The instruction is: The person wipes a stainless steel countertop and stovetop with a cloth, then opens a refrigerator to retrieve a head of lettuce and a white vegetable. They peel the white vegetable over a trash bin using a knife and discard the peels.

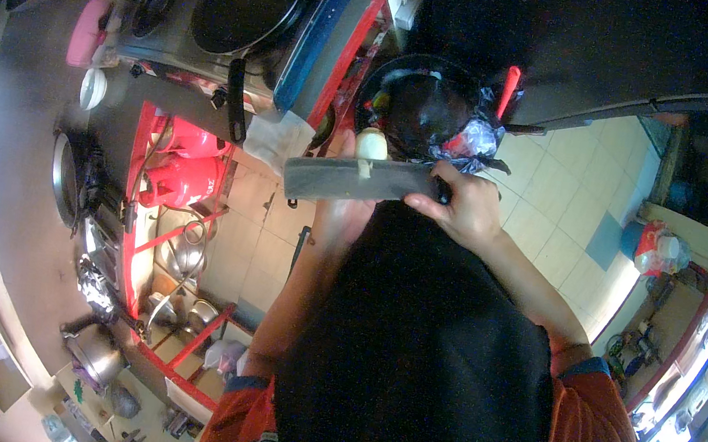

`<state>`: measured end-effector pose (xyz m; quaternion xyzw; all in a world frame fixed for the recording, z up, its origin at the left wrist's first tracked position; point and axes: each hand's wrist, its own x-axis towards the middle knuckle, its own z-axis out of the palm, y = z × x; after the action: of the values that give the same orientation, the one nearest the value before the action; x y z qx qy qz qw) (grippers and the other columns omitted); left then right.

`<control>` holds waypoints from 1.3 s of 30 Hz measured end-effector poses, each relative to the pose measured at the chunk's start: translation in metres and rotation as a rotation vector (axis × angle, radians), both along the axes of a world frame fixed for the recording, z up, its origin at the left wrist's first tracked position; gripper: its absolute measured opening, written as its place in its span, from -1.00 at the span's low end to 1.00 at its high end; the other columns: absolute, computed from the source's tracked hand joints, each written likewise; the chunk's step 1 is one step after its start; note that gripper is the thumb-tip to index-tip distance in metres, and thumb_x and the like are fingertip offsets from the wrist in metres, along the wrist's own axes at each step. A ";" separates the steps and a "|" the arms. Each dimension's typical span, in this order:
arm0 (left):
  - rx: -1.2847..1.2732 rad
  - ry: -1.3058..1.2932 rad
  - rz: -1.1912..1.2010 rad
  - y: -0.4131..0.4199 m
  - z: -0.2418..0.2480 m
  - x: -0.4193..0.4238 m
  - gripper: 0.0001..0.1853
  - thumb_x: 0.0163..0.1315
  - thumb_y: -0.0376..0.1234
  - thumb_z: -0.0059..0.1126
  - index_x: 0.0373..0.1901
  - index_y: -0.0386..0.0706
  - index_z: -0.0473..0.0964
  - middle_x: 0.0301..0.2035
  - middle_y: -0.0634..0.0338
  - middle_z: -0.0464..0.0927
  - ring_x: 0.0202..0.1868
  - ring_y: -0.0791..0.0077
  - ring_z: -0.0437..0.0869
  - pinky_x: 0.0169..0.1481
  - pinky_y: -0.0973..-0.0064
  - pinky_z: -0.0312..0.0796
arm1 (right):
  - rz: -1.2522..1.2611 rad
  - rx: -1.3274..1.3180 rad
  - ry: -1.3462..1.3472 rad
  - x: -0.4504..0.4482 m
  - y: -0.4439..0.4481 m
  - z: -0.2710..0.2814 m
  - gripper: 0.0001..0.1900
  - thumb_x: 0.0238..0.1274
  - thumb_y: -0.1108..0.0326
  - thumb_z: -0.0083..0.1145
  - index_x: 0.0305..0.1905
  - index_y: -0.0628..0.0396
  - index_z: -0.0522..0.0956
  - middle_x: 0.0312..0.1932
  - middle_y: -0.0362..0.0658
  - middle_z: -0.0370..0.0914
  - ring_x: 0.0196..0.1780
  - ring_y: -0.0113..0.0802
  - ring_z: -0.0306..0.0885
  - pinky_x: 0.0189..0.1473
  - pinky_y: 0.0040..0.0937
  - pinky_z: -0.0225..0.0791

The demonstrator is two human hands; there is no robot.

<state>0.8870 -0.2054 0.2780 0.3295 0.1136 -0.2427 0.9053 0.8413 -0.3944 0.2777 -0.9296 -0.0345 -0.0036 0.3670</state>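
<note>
My right hand point(472, 207) grips the dark handle of a wide cleaver point(326, 180). Its broad grey blade reaches leftward in front of my left hand point(335, 218). A pale, rounded vegetable point(371, 144), possibly a mushroom, shows just beyond the blade's upper edge. My left hand seems to hold it from behind, with a finger along its left side; the blade hides most of that grip. A thin pale strip point(364, 169) lies against the face of the blade. Below and beyond the hands stands a dark round bin point(373, 81) with crumpled plastic in it.
To the left, a frying pan point(249, 3) sits on a stove, its handle pointing towards me. A blue tray point(315, 39) and a white cloth point(277, 137) lie along the counter edge. Red gas cylinders point(186, 180) stand underneath. A red handle point(509, 92) sticks up by the bin.
</note>
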 end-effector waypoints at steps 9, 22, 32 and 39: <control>0.198 0.122 0.014 0.004 0.010 -0.002 -0.60 0.46 -0.04 -0.23 -0.02 -0.14 0.44 -0.32 0.13 0.60 -0.35 0.44 0.63 -0.46 0.61 0.43 | -0.159 0.021 0.195 0.013 -0.007 -0.008 -0.28 -0.04 -0.50 0.03 -0.29 0.07 0.58 -0.75 -0.03 0.45 -0.55 -0.04 0.58 -0.47 -0.11 0.42; 0.024 0.026 -0.066 0.008 0.005 0.003 -0.61 0.45 -0.08 -0.19 0.03 -0.17 0.41 -0.16 0.15 0.56 -0.18 0.44 0.59 -0.10 0.41 0.48 | -0.130 0.008 0.154 0.014 -0.007 -0.004 -0.30 -0.04 -0.46 0.08 -0.29 0.07 0.59 -0.74 -0.04 0.45 -0.56 -0.03 0.57 -0.50 -0.12 0.40; 0.109 0.102 -0.001 0.003 0.009 -0.001 -0.63 0.47 -0.11 -0.23 0.01 -0.18 0.41 -0.16 0.13 0.54 -0.21 0.43 0.57 -0.12 0.43 0.46 | -0.153 -0.069 0.122 0.013 -0.006 -0.011 -0.29 -0.01 -0.48 0.02 -0.27 0.08 0.57 -0.76 -0.02 0.44 -0.58 0.00 0.56 -0.52 -0.11 0.41; 0.066 0.069 0.032 -0.003 0.007 -0.003 -0.64 0.48 -0.11 -0.25 -0.05 -0.18 0.42 -0.27 0.15 0.55 -0.27 0.39 0.57 -0.13 0.41 0.45 | -0.016 0.019 -0.054 -0.003 -0.007 -0.003 -0.35 -0.05 -0.41 0.15 -0.31 0.06 0.59 -0.72 -0.04 0.47 -0.57 -0.03 0.56 -0.49 -0.12 0.42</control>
<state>0.8835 -0.2080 0.2845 0.3490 0.1577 -0.2356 0.8932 0.8381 -0.4018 0.2745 -0.9259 -0.0371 -0.0319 0.3745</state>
